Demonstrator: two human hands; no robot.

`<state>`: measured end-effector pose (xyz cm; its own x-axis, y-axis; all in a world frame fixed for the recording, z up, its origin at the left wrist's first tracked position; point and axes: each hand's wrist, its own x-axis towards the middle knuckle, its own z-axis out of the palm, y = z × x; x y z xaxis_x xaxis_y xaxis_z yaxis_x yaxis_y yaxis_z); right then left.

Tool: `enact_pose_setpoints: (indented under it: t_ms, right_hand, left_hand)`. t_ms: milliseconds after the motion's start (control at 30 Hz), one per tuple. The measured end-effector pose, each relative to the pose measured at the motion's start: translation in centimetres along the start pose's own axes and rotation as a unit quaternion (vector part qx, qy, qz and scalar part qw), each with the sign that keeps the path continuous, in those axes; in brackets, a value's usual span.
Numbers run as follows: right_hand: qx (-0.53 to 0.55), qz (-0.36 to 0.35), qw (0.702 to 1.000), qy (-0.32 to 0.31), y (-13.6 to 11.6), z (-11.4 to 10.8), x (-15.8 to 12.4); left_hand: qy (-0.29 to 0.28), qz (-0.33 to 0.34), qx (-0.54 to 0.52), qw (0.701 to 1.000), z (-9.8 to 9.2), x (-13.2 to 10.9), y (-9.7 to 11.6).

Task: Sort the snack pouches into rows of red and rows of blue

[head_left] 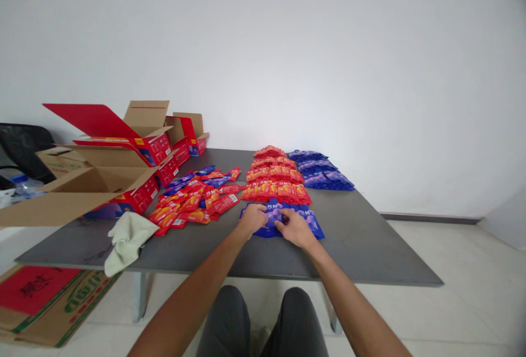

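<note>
A row of blue pouches point(272, 228) with pale lettering lies overlapping near the table's front, in the middle. At the row's left end my left hand point(253, 217) is closed on a blue pouch, its fingers curled. My right hand point(296, 227) bends over the right part of that row, thumb and fingers closing on a blue pouch. Its fingertips are partly hidden. Just behind, several rows of red pouches point(274, 174) run back toward the wall. Stacked blue pouches point(324, 170) stand to the right of them.
Mixed loose red and blue pouches point(193, 199) are heaped left of the rows. Open red cartons point(143, 195) line the table's left side, flaps spread. A pale cloth point(130, 236) hangs over the front edge of the grey table point(370, 247). Flattened cardboard point(49, 305) lies below.
</note>
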<state>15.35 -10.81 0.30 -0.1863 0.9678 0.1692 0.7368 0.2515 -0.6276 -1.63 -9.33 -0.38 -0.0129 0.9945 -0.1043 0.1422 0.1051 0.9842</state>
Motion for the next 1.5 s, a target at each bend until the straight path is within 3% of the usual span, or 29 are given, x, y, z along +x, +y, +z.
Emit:
enact_pose_setpoints:
  t_ms: [100,233,467,633,833,967,1233,1500]
  right_hand:
    - [-0.084,-0.054,0.995,-0.016,-0.1,-0.6,-0.8]
    - [-0.153,-0.071,0.985,-0.035,-0.4,-0.9,-1.4]
    - [-0.175,-0.079,0.98,-0.042,-0.4,-0.6,-1.8]
    - [-0.186,-0.09,0.978,-0.04,-0.4,-0.6,-2.1]
    - [-0.191,-0.085,0.977,-0.048,-1.1,-0.9,-2.0]
    - [-0.185,-0.095,0.978,-0.018,-2.4,-0.5,-1.0]
    - [-0.148,-0.128,0.981,-0.002,-6.0,4.2,3.8]
    - [-0.15,-0.18,0.97,-0.062,-11.2,10.3,7.8]
  left_hand:
    - [0.01,0.002,0.064,0.998,0.6,0.2,-0.3]
    - [0.005,0.028,0.184,0.983,0.5,-0.1,0.4]
    - [-0.037,0.104,0.425,0.898,0.4,-0.9,1.7]
    - [-0.041,0.148,0.473,0.867,0.3,-1.4,1.4]
    - [-0.048,0.163,0.472,0.865,-0.1,-1.7,1.2]
    - [-0.018,0.175,0.478,0.86,-1.0,-1.4,1.2]
    - [0.054,0.185,0.503,0.842,-6.2,0.4,0.9]
    - [0.116,0.106,0.573,0.804,-13.9,1.8,0.2]
